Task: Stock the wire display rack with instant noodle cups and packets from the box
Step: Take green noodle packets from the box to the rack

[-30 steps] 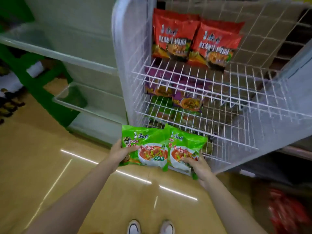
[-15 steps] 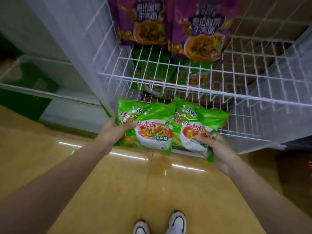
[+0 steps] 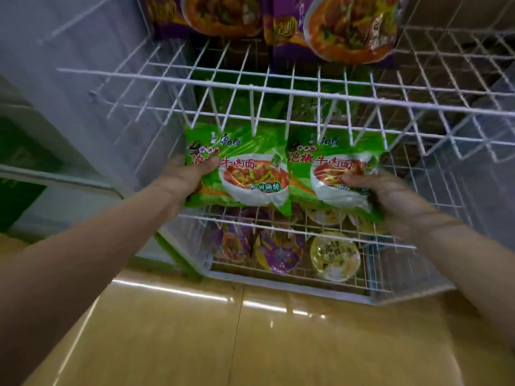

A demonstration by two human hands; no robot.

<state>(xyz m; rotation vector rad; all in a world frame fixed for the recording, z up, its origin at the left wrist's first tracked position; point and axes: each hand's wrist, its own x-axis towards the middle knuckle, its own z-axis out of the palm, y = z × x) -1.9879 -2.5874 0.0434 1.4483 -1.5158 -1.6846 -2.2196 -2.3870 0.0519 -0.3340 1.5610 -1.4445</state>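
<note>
Hands are working at the front of the white wire rack [image 3: 306, 91], each one busy with its own green noodle packet. Over on the left, the left hand [image 3: 185, 178] is gripping the left green packet [image 3: 237, 168] by its outer edge, thumb lying across the printed face and the other fingers hidden behind it. Beside it, with edges touching or slightly overlapping, the right green packet [image 3: 334, 174] is being held by the right hand [image 3: 390, 196], whose fingers are curling over the lower right corner; that hand is blurred, so the exact grip is hard to read. Both packets are standing upright at the mouth of the middle tier, their top edges just under the front wire of the tier above, where purple packets [image 3: 334, 26] are already sitting. Below, the bottom tier is holding more purple packets and a noodle cup [image 3: 334, 254] near the right. By my reckoning the placing step is under way: the pair is being fed into the middle tier. Next, the tops probably need tucking under that front wire and the packets pushing back to stand level before both hands let go; a snag on the wire seems the likeliest trouble.
</note>
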